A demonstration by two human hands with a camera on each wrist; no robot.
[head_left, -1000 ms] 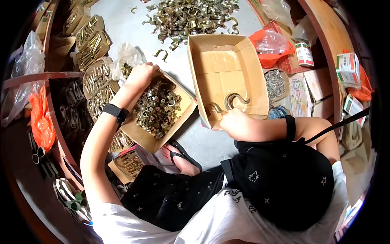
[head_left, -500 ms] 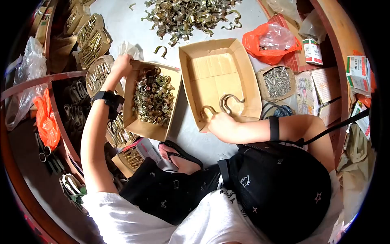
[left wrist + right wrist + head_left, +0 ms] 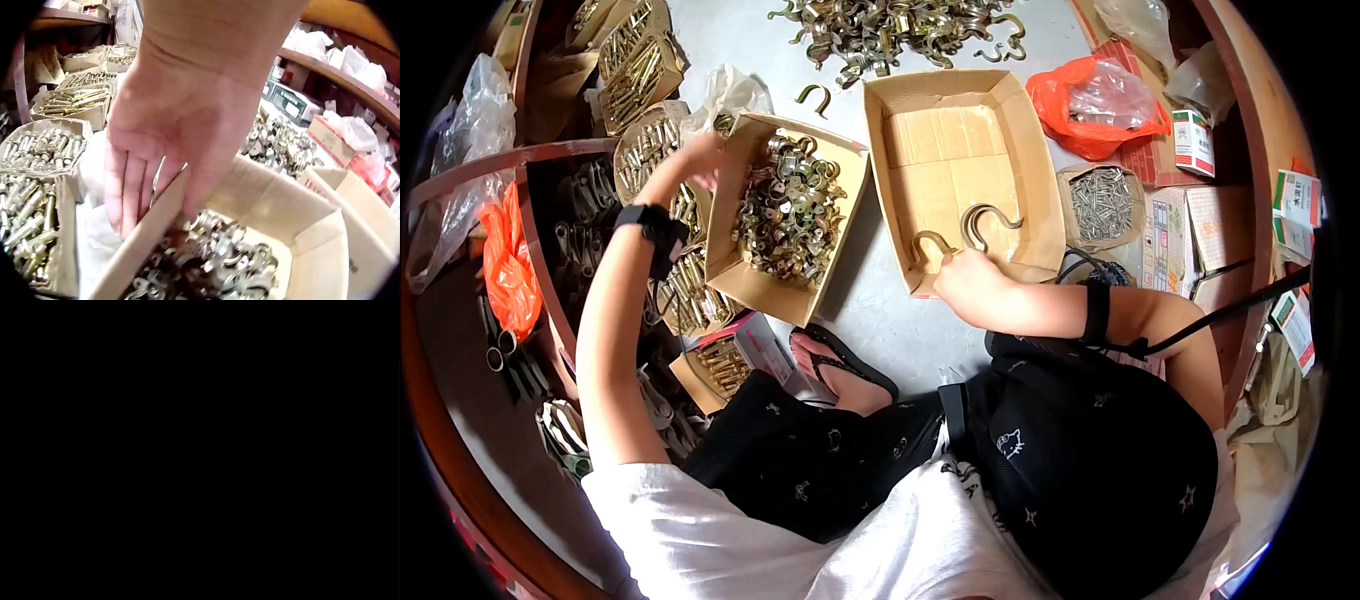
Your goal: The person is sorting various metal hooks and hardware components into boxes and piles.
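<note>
My left hand [image 3: 696, 164] is at the far left rim of a cardboard box [image 3: 852, 185] filled with small curved metal clamps [image 3: 792, 212]. In the left wrist view its fingers hang straight outside the box wall, and the thumb lies on the inner side. Beside it stands a second cardboard box [image 3: 945, 145], whose near wall my right hand [image 3: 972, 288] grips close to the left corner; those fingertips are hidden. Larger curved metal clamps [image 3: 983, 226] lie in this box, right by the right hand. The right wrist view is black.
A heap of metal clamps [image 3: 900, 35] covers the far floor, with a single clamp [image 3: 813, 98] nearer. Boxes of bolts [image 3: 640, 80] line the left side. A red plastic bag [image 3: 1090, 110] and a box of screws [image 3: 1102, 203] stand at the right.
The clamp-filled box has turned and shifted left, away from the second box, then tilted slightly. My left hand's fingers have loosened at its rim. The right hand stays on its box.
</note>
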